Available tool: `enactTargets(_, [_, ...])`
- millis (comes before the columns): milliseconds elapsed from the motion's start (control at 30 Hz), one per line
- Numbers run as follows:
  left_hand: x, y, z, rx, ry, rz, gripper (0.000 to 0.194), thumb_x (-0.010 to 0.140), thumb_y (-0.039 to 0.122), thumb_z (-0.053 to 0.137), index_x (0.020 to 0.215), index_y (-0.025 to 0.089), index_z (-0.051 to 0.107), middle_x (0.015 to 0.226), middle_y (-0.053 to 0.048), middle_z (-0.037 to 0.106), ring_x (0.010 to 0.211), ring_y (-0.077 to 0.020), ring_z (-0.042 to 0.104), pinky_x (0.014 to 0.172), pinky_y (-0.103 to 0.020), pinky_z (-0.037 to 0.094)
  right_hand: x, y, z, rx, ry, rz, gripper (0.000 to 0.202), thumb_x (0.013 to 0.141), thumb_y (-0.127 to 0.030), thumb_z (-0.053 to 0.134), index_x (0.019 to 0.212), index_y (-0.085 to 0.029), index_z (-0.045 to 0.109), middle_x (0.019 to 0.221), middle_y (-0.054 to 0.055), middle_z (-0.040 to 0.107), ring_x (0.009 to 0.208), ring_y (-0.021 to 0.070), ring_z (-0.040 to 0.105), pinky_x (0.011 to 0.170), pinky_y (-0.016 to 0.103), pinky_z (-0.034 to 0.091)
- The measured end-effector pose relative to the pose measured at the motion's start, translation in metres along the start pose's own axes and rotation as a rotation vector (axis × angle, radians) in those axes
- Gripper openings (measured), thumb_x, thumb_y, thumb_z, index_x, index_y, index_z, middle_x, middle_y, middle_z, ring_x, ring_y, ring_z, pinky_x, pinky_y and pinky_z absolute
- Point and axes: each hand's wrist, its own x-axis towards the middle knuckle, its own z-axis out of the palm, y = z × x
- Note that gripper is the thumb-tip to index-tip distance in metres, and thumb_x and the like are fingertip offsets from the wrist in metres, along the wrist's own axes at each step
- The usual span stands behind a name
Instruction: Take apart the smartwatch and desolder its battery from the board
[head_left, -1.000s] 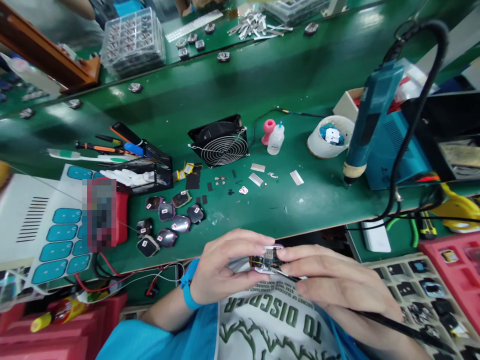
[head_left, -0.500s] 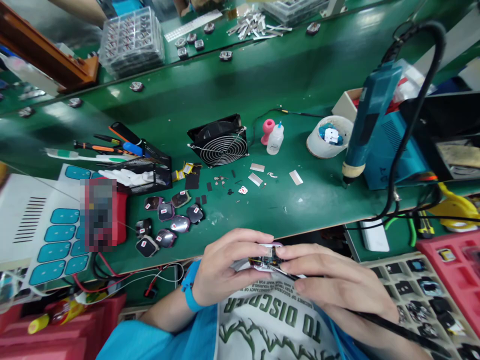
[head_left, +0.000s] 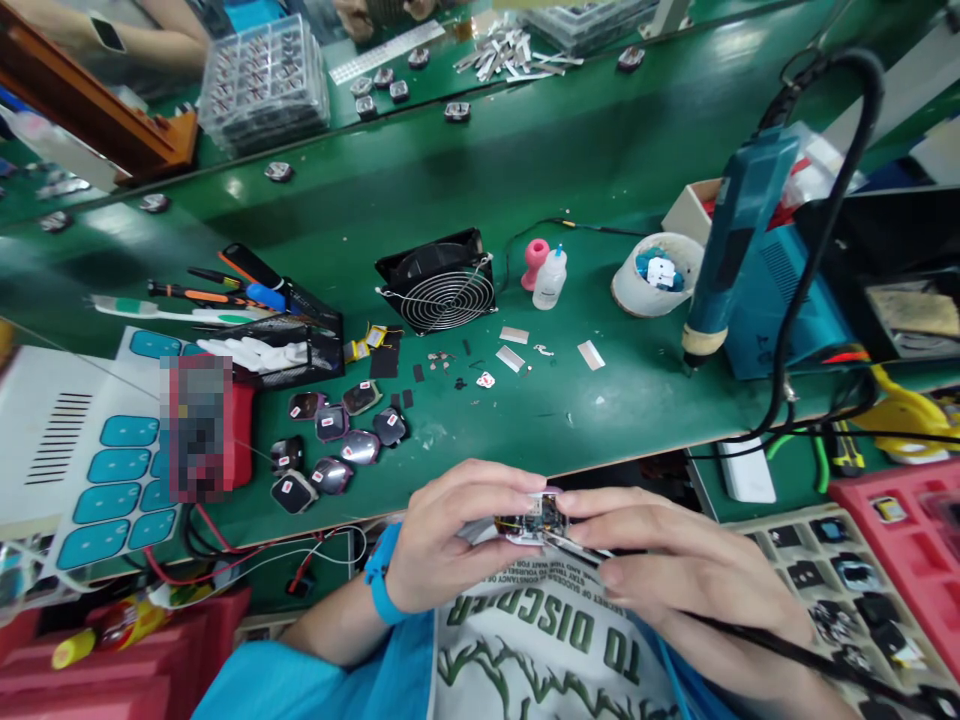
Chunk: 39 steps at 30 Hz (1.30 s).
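Note:
A small opened electronic device, with bare circuitry facing up, is held in front of my chest below the bench's front edge. My left hand grips it from the left, thumb below and fingers above. My right hand touches its right side with a fingertip. Between thumb and fingers that same hand holds a thin dark tool whose metal tip meets the device's lower right edge. A black cord or handle trails from under my right hand to the lower right.
Several small square devices lie on the green bench at left. Behind are a black fan, a white bottle and a white tub. A teal electric screwdriver hangs at right. Another person's arm shows at upper left.
My right hand has shifted slightly right and down with the tool, uncovering more of the device's circuitry. The other person's wrist with a dark watch has come into view at the upper left.

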Motion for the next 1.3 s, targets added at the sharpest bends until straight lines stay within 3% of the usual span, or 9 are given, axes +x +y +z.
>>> enactTargets(133, [-0.001,0.000,0.000,-0.007,0.014,0.000,0.039,0.082,0.016,0.086,0.116,0.018,0.067,0.112,-0.009,0.078,0.100,-0.0172,0.076,0.086,-0.025,0.063,-0.011,0.001,0.007,0.083,0.268,0.047,0.031,0.092,-0.009,0.067,0.118,-0.024,0.071,0.114,0.007,0.076,0.112,0.0285,0.074,0.092,0.050,0.066])
enactTargets(233, [0.000,0.000,0.000,-0.009,0.019,-0.007,0.042,0.081,0.015,0.087,0.117,0.018,0.067,0.113,-0.009,0.077,0.100,-0.0175,0.076,0.086,-0.026,0.063,-0.016,0.001,0.013,0.080,0.467,0.140,0.022,0.092,-0.011,0.069,0.109,-0.024,0.074,0.110,0.006,0.075,0.095,0.0220,0.075,0.076,0.039,0.067])
enactTargets(500, [0.000,0.000,0.000,-0.014,0.008,0.013,0.042,0.080,0.013,0.087,0.117,0.016,0.066,0.114,-0.010,0.077,0.102,-0.0179,0.075,0.087,-0.026,0.063,-0.013,0.002,0.021,0.363,0.611,0.264,0.021,0.091,-0.013,0.071,0.108,-0.025,0.066,0.090,0.000,0.070,0.067,0.0168,0.074,0.059,0.032,0.063])
enactTargets(600, [0.001,0.000,-0.001,0.006,0.007,0.014,0.041,0.081,0.015,0.087,0.117,0.017,0.066,0.114,-0.009,0.077,0.102,-0.0175,0.075,0.088,-0.026,0.062,-0.011,0.002,0.022,0.484,0.626,0.296,0.019,0.093,-0.016,0.071,0.108,-0.026,0.065,0.088,-0.003,0.067,0.061,0.0144,0.072,0.055,0.029,0.061])
enactTargets(767, [0.000,-0.015,-0.001,0.177,-0.105,-0.092,0.036,0.089,0.020,0.080,0.121,0.020,0.065,0.116,-0.009,0.077,0.106,-0.0197,0.074,0.092,-0.030,0.061,-0.003,0.016,0.022,0.522,0.605,0.317,0.015,0.094,-0.019,0.070,0.107,-0.026,0.071,0.094,-0.001,0.072,0.075,0.0178,0.079,0.074,0.034,0.067])
enactTargets(900, [-0.008,-0.037,0.002,0.395,-0.182,-0.209,0.030,0.093,0.016,0.071,0.122,0.022,0.064,0.118,-0.007,0.075,0.107,-0.0203,0.071,0.096,-0.035,0.058,0.000,0.042,0.027,0.354,0.553,0.304,0.016,0.087,-0.013,0.076,0.098,-0.025,0.078,0.089,0.002,0.080,0.079,0.0180,0.079,0.075,0.029,0.067])
enactTargets(1033, [-0.015,-0.045,0.002,0.538,-0.226,-0.261,0.032,0.093,0.020,0.071,0.124,0.022,0.064,0.115,-0.007,0.075,0.101,-0.0230,0.066,0.089,-0.039,0.055,-0.003,0.061,0.039,0.188,0.454,0.341,0.015,0.088,-0.013,0.074,0.098,-0.024,0.080,0.096,0.005,0.082,0.088,0.0192,0.080,0.080,0.029,0.066])
enactTargets(1167, [-0.016,-0.043,0.000,0.574,-0.252,-0.268,0.038,0.090,0.024,0.077,0.126,0.021,0.062,0.121,-0.007,0.073,0.108,-0.0256,0.060,0.091,-0.040,0.049,-0.009,0.066,0.050,0.086,0.400,0.311,0.021,0.089,-0.009,0.071,0.101,-0.024,0.079,0.102,0.004,0.082,0.095,0.0197,0.079,0.092,0.034,0.065])
enactTargets(1300, [-0.019,-0.046,0.000,0.528,-0.248,-0.269,0.029,0.096,0.024,0.070,0.124,0.022,0.062,0.119,-0.005,0.075,0.110,-0.0234,0.061,0.093,-0.038,0.046,-0.013,0.067,0.055,-0.001,0.359,0.256,0.027,0.088,-0.003,0.068,0.103,-0.023,0.078,0.102,0.003,0.082,0.099,0.0211,0.078,0.101,0.040,0.063])
